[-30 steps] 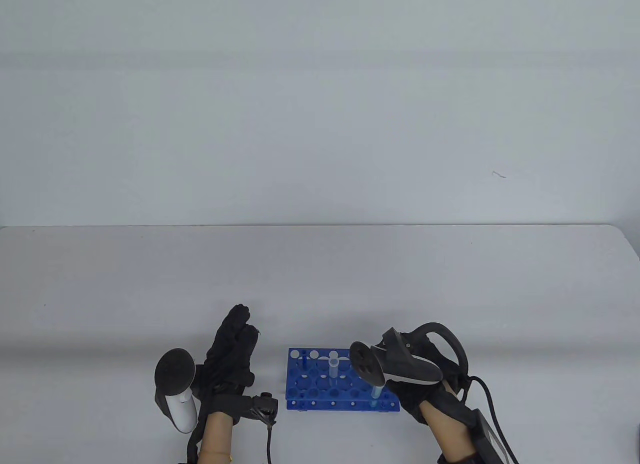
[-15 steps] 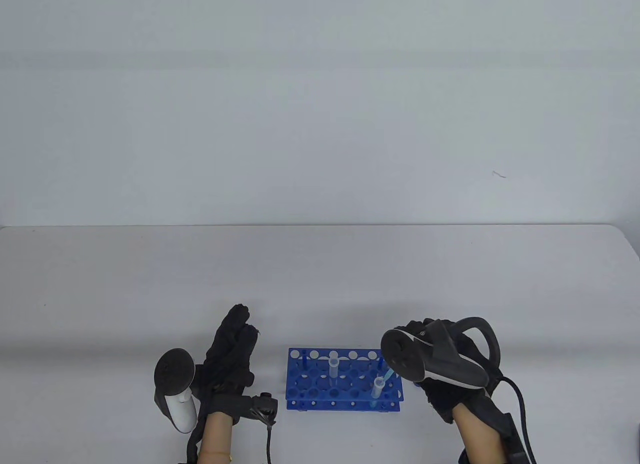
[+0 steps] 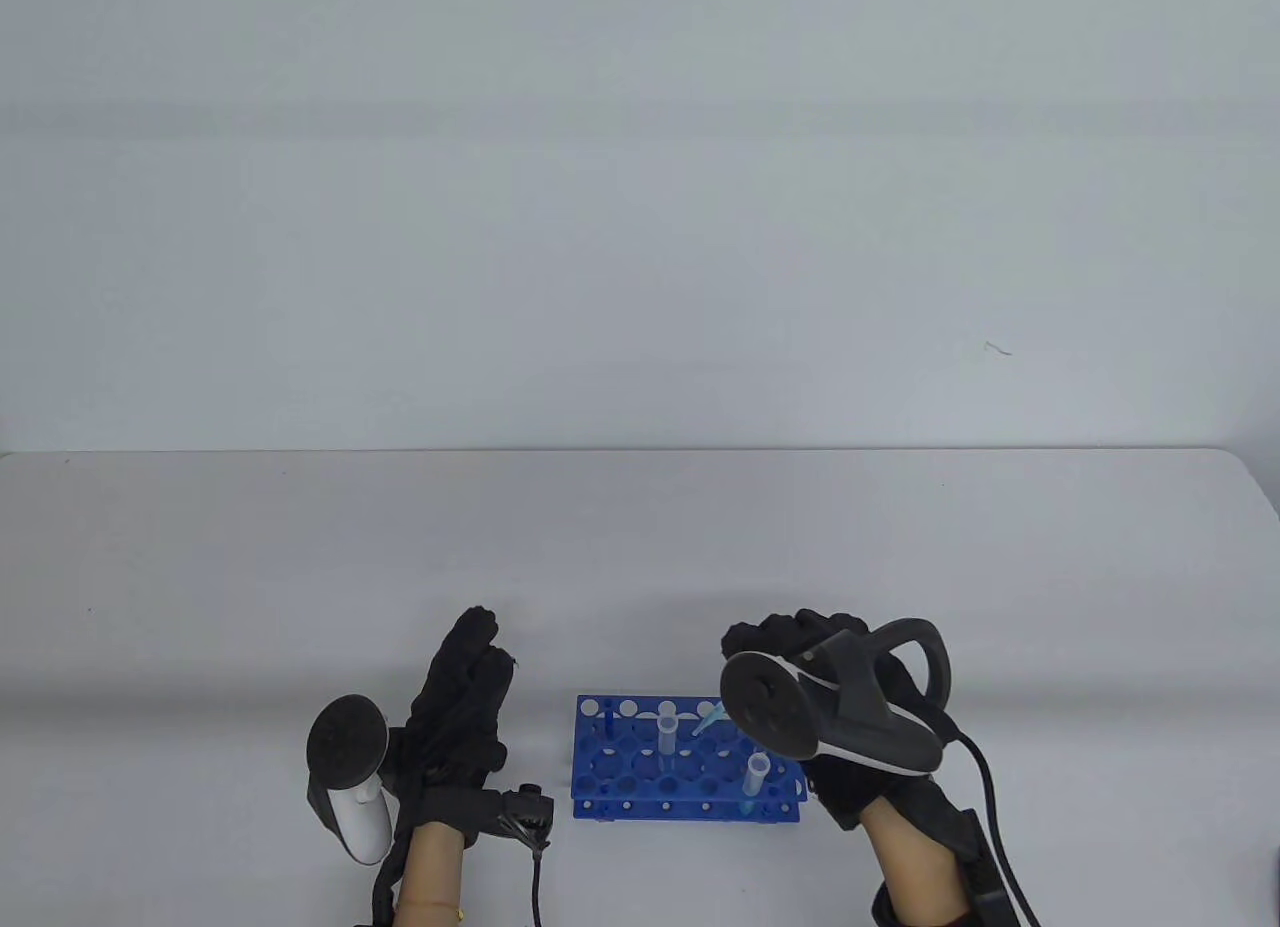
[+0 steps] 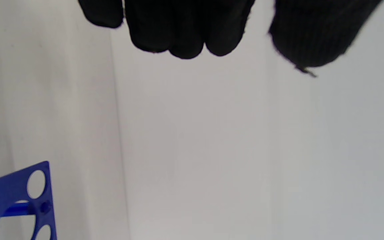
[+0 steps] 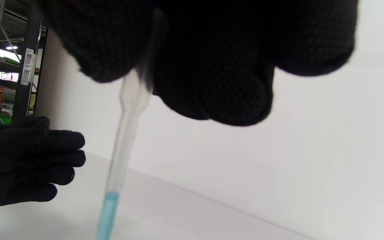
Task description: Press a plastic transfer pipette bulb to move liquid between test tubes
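My right hand (image 3: 830,707) grips the pipette (image 5: 122,140) over the rack (image 3: 600,767).
Blue liquid fills its lower stem; tip seemingly near the middle tube (image 3: 667,732); my left hand (image 3: 460,707) rests flat, fingers extended, holding nothing.

Open grey tabletop (image 3: 640,547) behind blue plastic test-tube rack (image 3: 600,767). Narrow gap between rack and black-gloved left hand (image 3: 460,707). Two upright clear tubes (image 3: 667,732) and right hand (image 3: 830,687) obstruct rack's right half.

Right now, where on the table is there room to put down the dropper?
Free patches: the tabletop beyond the blue rack, and the strip between the left hand and the rack. Crowded: the rack's right end, under the right hand holding the dropper.
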The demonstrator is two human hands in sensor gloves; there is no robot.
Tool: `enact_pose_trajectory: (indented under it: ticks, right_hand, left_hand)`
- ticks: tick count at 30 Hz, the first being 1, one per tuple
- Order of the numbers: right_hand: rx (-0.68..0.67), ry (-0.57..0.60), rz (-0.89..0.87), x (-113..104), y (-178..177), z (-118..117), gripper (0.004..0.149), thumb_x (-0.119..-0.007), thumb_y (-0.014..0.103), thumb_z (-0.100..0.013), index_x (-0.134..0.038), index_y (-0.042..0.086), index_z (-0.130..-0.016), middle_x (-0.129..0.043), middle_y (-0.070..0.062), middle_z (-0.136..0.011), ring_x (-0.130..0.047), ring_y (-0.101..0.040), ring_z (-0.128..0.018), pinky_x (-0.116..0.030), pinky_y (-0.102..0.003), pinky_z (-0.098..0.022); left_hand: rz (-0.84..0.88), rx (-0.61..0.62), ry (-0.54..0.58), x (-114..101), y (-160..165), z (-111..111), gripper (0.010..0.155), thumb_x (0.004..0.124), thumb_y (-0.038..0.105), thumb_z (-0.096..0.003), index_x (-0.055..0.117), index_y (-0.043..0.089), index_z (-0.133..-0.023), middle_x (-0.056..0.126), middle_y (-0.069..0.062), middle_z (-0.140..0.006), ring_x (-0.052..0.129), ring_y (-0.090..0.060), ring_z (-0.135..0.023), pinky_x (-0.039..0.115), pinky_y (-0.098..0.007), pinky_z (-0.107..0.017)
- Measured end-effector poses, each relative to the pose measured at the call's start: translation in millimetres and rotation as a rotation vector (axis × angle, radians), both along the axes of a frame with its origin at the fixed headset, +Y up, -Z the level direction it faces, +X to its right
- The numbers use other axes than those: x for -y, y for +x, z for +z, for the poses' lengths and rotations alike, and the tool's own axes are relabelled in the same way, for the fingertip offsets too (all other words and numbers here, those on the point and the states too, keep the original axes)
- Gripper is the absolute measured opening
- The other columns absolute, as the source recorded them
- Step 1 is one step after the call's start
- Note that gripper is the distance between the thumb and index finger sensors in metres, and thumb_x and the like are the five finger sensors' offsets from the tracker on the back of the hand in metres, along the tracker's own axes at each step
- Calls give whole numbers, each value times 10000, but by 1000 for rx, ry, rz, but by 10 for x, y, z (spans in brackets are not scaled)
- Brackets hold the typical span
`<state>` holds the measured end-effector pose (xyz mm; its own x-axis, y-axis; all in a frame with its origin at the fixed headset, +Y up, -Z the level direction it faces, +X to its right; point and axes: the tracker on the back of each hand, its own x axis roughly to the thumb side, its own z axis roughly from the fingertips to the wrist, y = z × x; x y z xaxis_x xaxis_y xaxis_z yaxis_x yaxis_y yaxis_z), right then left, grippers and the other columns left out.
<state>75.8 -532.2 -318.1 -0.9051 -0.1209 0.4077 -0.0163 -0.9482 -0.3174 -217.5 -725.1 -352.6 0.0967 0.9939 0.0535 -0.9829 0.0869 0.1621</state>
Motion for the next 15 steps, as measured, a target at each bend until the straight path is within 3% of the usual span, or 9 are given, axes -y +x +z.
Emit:
enact_pose_trajectory:
  ticks: [6, 15]
  right_hand:
    - [8, 9, 66, 155, -260, -124, 462, -860, 371, -287, -904, 211, -718, -1042, 2, -555, -1035, -155, -375, -854, -383, -356]
    - [7, 18, 119, 317, -345, -183, 463, -856, 372, -288, -899, 215, -722, -1039, 5, -558, -1034, -152, -379, -854, -381, -357]
  left_hand:
    - [8, 10, 7, -2, 8, -7, 768, 679, 672, -434, 480, 377, -1115, 498, 66, -1216, 509, -203, -1077, 429, -504, -865]
    - [7, 9, 9, 2, 10, -9, 769, 681, 671, -434, 481, 375, -1114, 499, 64, -1215, 511, -205, -1076, 429, -504, -864]
